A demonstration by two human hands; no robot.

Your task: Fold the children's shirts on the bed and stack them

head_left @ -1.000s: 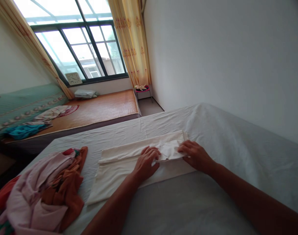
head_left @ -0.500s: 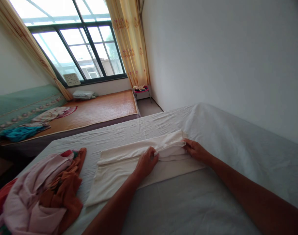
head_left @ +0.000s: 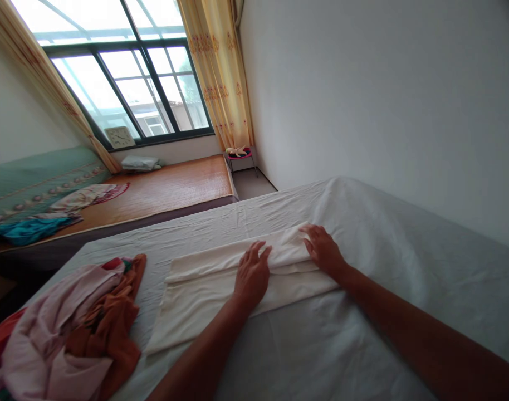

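Observation:
A cream-coloured garment [head_left: 196,303], partly folded into a long strip, lies on the pale bed sheet [head_left: 304,345]. Its far edge is turned over toward me. My left hand [head_left: 253,273] rests on the middle of the cloth with its fingers stretched forward. At the right end of the fold, my right hand [head_left: 322,250] lies on the fabric, fingers spread and pointing left. Neither hand grips the cloth. What kind of garment it is, I cannot tell.
A heap of pink and rust-brown clothes [head_left: 91,328] lies to the left on the same bed. Beyond stands another bed with a brown mat [head_left: 175,181]. A white wall [head_left: 383,111] borders the right side, and a small stool [head_left: 240,153] stands in the far corner.
Both hands have let go of the cloth's edge they were pinching, and their fingers have opened. The lifted flap now lies flat on the garment.

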